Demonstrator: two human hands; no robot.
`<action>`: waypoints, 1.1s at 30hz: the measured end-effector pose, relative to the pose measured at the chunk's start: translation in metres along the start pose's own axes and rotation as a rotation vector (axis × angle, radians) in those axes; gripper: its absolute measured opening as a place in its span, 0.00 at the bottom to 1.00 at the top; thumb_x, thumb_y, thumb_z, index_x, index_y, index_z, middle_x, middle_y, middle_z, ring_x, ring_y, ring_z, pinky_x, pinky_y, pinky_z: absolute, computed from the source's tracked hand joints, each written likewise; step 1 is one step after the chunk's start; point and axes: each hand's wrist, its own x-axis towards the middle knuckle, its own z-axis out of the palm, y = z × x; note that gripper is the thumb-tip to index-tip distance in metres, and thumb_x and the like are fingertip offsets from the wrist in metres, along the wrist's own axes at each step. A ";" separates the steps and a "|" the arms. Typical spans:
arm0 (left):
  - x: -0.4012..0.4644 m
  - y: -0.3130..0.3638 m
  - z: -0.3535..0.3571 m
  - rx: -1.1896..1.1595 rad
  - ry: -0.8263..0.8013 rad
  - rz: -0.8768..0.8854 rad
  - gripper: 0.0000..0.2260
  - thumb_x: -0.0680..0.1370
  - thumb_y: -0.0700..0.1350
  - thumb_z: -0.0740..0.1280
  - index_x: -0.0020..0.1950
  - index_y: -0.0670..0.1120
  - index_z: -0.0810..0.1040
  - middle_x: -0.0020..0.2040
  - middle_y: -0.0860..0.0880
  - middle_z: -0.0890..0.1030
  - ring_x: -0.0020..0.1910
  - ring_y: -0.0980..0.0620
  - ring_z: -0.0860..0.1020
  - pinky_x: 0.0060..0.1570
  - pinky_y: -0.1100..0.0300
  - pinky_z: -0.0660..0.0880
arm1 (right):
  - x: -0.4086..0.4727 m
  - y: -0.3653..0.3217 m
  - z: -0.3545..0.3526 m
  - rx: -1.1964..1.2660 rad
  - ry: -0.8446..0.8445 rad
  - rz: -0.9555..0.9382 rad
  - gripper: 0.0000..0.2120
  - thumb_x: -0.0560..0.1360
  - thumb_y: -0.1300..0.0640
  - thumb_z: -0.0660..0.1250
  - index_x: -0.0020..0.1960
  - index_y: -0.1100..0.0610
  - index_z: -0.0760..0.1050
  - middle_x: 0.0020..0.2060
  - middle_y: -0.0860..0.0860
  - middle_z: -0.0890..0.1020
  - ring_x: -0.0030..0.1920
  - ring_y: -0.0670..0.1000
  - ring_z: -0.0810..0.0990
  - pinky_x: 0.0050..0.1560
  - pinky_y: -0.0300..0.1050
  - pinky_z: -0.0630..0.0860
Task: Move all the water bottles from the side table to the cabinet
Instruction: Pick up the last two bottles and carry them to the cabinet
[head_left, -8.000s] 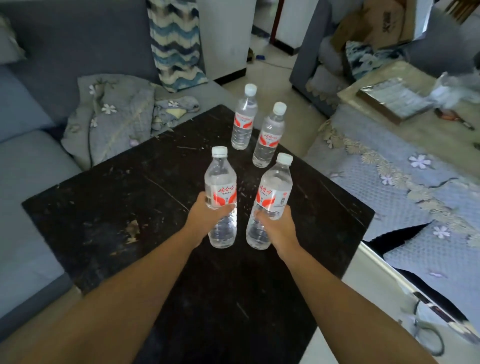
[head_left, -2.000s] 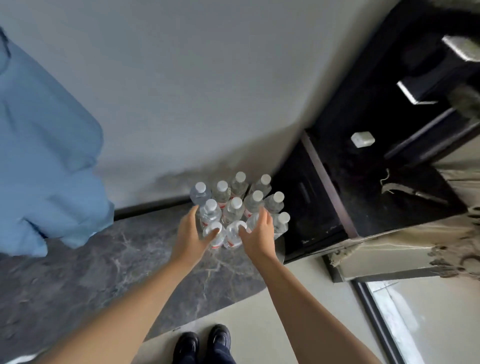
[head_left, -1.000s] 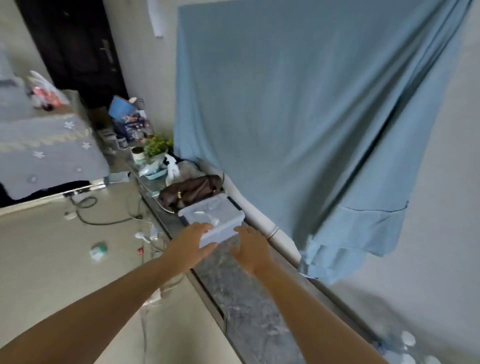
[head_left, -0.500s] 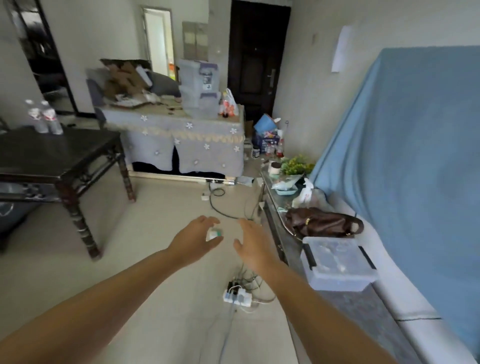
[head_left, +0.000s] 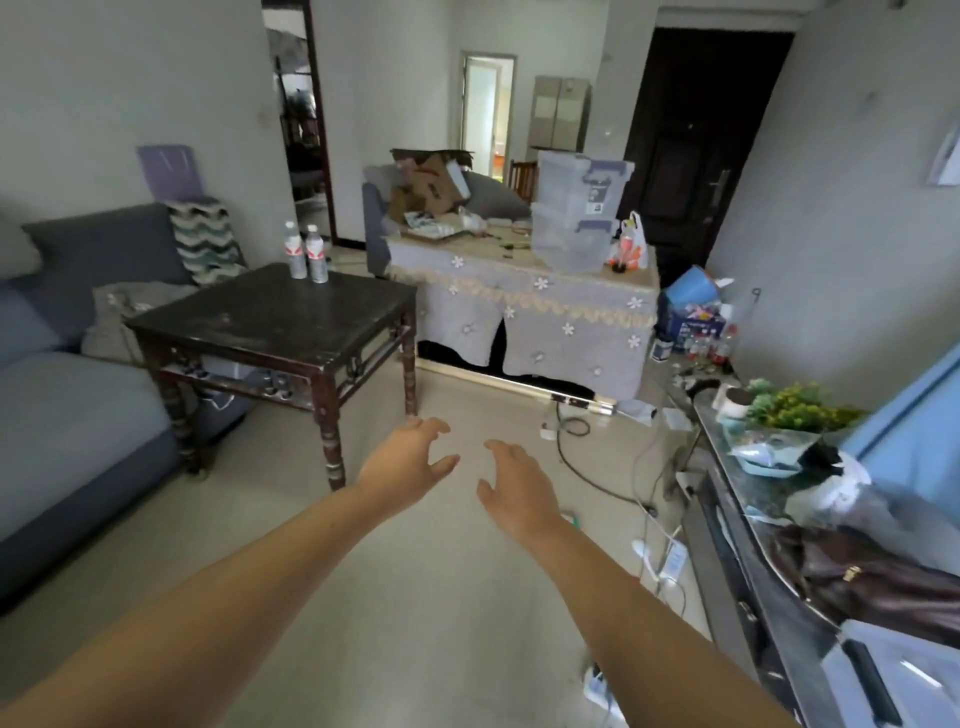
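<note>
Two clear water bottles with white caps and red labels stand side by side at the far corner of the dark wooden side table (head_left: 291, 322): the left bottle (head_left: 295, 252) and the right bottle (head_left: 316, 254). My left hand (head_left: 410, 460) and my right hand (head_left: 511, 480) are stretched out in front of me over the floor, both empty with fingers loosely spread. The table is well ahead and to the left of my hands. The low cabinet (head_left: 753, 566) runs along the right edge of the view.
A grey sofa (head_left: 67, 395) sits to the left of the side table. A cloth-covered table (head_left: 524, 312) with plastic bins stands behind. Cables and power strips (head_left: 660, 556) lie on the floor along the cabinet, which carries a brown bag (head_left: 872, 582) and a plant.
I set two bottles down among the group on the cabinet, let go, and turned away. The view has swung round to face the side table, now nearer, with both hands empty.
</note>
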 end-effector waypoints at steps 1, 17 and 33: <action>0.009 -0.011 -0.004 -0.005 0.012 -0.018 0.20 0.76 0.52 0.66 0.67 0.47 0.72 0.62 0.46 0.76 0.62 0.49 0.74 0.59 0.56 0.71 | 0.015 -0.007 0.005 0.001 -0.004 -0.014 0.26 0.79 0.53 0.61 0.76 0.52 0.59 0.71 0.53 0.67 0.70 0.55 0.67 0.71 0.53 0.65; 0.243 -0.135 -0.046 0.071 0.119 -0.195 0.19 0.75 0.50 0.68 0.65 0.47 0.73 0.58 0.45 0.76 0.59 0.47 0.76 0.59 0.55 0.72 | 0.319 -0.054 0.028 0.037 -0.093 -0.233 0.24 0.78 0.54 0.62 0.73 0.54 0.63 0.68 0.56 0.70 0.67 0.58 0.71 0.65 0.51 0.71; 0.455 -0.290 -0.070 0.044 0.185 -0.321 0.20 0.76 0.52 0.67 0.66 0.47 0.72 0.60 0.46 0.76 0.59 0.49 0.76 0.58 0.55 0.74 | 0.588 -0.127 0.092 0.048 -0.174 -0.299 0.28 0.78 0.55 0.63 0.75 0.53 0.59 0.71 0.57 0.67 0.67 0.58 0.71 0.64 0.55 0.73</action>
